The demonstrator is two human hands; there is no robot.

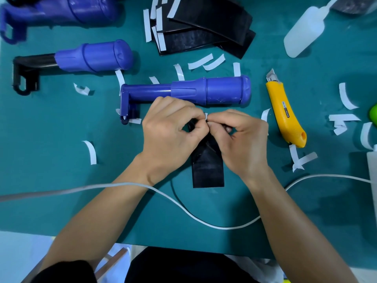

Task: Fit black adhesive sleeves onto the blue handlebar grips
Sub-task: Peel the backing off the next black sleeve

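Head: sleeve [208, 170] pinched between left grip [169, 129], right grip [242, 137].

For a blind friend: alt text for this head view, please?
A person's left hand and right hand pinch the top of a black sleeve beside a blue handlebar grip on a green mat; a yellow knife lies nearby.
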